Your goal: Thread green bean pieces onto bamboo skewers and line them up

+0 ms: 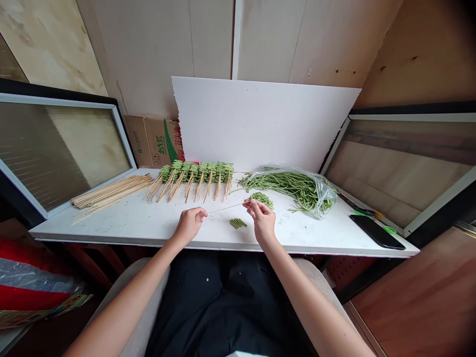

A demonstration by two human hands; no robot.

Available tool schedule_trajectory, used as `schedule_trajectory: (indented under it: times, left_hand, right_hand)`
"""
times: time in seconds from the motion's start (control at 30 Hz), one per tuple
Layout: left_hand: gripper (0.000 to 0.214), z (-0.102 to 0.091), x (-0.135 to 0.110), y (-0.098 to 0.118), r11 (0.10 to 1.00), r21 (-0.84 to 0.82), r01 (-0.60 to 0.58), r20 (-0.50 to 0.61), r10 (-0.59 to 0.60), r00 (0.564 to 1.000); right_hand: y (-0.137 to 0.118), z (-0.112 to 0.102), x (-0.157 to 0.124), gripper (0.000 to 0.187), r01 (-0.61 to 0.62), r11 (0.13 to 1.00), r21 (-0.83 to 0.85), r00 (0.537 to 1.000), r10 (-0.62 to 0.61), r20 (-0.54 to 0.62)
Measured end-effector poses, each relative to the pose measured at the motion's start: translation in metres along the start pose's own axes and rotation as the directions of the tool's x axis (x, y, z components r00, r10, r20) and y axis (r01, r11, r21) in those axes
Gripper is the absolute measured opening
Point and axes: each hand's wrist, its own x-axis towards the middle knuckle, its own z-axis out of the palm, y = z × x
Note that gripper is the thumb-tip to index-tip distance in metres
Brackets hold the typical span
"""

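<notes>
A thin bamboo skewer (225, 207) stretches nearly level between my two hands above the white table. My left hand (189, 224) is closed on one end of it. At the other end, the fingertips of my right hand (261, 218) pinch the skewer; whether a bean piece is also between them, I cannot tell. Below and between the hands lies a small row of cut green bean pieces (238, 223), side by side. Just behind my right hand sits a pile of cut bean pieces (262, 198), partly hidden by the fingers.
Filled bean skewers (201, 172) are stacked in bunches at the back, sticks toward me. Loose bamboo skewers (111, 191) lie left. Long beans (286, 184) rest in a plastic bag (323, 203). A black phone (376, 231) lies right. A white board (264, 124) stands behind.
</notes>
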Motion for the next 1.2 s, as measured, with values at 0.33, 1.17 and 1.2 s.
schedule_trajectory:
  times: [0.33,1.17,1.2]
  left_hand:
    - [0.027,-0.001,0.001,-0.004,0.999,-0.032,0.002,0.066,0.000,0.998]
    - [0.028,0.009,-0.005,0.015,0.990,-0.132,0.040,0.156,-0.020,0.988]
    - [0.028,0.009,-0.006,0.014,0.989,-0.139,0.042,0.166,-0.019,0.986]
  right_hand:
    - [-0.004,0.006,-0.007,0.045,0.052,0.998,0.019,0.997,-0.053,0.050]
    - [-0.007,0.019,-0.027,0.040,0.095,0.992,-0.082,0.980,-0.079,0.182]
    - [-0.008,0.019,-0.027,0.040,0.093,0.992,-0.085,0.978,-0.075,0.192]
